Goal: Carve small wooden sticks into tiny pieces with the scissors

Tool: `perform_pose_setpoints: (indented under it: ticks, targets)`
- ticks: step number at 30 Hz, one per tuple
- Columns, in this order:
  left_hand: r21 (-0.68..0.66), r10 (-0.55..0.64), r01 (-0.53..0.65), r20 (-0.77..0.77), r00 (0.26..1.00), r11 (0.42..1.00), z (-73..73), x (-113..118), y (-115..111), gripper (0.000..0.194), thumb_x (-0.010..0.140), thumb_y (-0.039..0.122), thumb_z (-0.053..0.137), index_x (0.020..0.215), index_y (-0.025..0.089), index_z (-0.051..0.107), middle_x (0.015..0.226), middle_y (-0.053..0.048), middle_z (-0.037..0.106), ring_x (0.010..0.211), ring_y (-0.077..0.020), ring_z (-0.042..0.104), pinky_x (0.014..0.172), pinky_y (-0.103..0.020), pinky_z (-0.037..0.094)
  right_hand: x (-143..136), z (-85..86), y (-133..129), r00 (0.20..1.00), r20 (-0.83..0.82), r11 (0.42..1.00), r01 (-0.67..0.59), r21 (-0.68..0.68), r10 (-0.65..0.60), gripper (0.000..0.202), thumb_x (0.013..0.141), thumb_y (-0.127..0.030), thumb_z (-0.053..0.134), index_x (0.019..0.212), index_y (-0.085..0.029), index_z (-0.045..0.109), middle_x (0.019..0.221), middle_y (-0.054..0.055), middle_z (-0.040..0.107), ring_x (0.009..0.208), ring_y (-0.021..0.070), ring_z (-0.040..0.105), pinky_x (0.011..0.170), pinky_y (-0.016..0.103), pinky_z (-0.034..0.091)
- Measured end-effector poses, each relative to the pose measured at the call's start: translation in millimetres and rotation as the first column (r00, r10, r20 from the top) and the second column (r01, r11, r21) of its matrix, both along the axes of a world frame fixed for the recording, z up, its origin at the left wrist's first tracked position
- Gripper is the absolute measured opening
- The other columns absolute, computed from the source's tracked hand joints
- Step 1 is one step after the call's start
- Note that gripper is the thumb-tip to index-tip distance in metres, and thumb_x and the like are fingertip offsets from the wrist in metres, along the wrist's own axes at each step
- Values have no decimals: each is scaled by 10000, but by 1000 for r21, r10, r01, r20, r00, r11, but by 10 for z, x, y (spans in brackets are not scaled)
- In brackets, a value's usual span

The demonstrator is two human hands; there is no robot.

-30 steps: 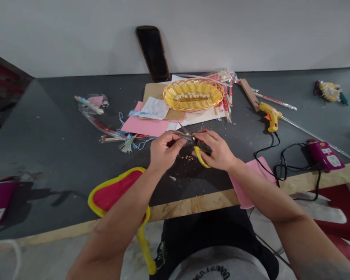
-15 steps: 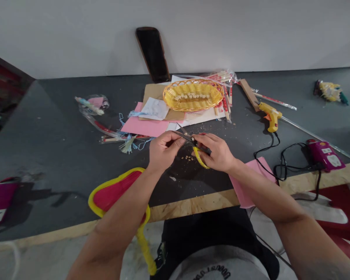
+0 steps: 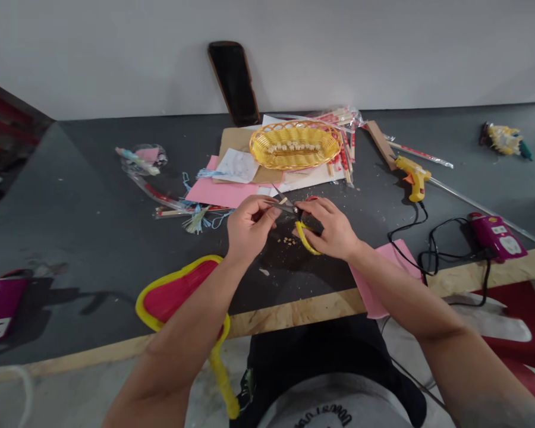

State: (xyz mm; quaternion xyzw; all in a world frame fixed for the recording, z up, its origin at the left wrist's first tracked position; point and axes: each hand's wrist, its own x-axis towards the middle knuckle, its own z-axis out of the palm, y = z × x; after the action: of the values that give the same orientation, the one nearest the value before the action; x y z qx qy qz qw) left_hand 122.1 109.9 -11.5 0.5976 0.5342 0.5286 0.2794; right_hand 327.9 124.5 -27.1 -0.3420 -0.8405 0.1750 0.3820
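Observation:
My right hand [image 3: 332,229] grips a pair of scissors [image 3: 304,238] by its handles, one loop wrapped in yellow. The dark blades point up and left, spread apart. My left hand [image 3: 251,224] is closed in a pinch at the lower blade. A small pale wooden piece [image 3: 284,201] shows between the blades, by my left fingertips; how far it runs into the fingers is hidden. Below the hands, several small tan bits [image 3: 288,241] lie scattered on the dark tabletop [image 3: 93,238].
A yellow woven basket [image 3: 294,156] with small pale pieces stands on cardboard and pink paper [image 3: 218,193]. A phone [image 3: 234,83] leans on the wall. To the right are a yellow glue gun [image 3: 412,177] and a purple power strip [image 3: 498,238]. A red-and-yellow shape [image 3: 173,291] overhangs the front edge.
The scissor handles have shifted slightly upward and a red loop now shows by my right hand. The pale piece between the blades has come into view. My left hand has moved slightly.

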Motion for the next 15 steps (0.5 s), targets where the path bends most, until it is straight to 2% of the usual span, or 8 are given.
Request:
perform_pose_setpoints:
  ticks: [9,15]
  targets:
    - [-24,-21,21,13,1000,999,27,6,-15,214,849,350,711,737,176,659,903,-32,754,473,-61,556,497,-214,458,7,13,-4,1000,9,1000,-15,-10,15,418,930,-383,606,1302,-197,565,1167,142,701,1116,285,641,943,468,552]
    - [-38,-51,51,3,999,998,32,17,-23,151,853,281,670,744,177,665,870,-18,729,480,-60,554,509,-215,456,12,11,-6,1000,2,1000,-27,-8,27,409,930,-349,591,1302,-181,556,1150,141,699,1092,276,642,937,454,545]
